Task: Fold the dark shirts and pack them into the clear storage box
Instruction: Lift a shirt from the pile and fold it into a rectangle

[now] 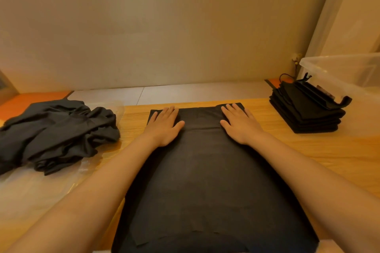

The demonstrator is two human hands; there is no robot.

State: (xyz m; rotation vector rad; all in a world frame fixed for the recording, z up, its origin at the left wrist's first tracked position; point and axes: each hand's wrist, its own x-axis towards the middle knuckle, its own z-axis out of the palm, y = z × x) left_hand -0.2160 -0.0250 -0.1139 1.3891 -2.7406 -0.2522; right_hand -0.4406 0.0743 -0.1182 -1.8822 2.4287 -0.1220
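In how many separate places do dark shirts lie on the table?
3: crumpled heap at left; one shirt spread flat at centre; folded stack at right. More may be hidden inside piles.

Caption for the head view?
Left hand and right hand press a dark shirt; crumpled pile left, folded stack by clear box right.
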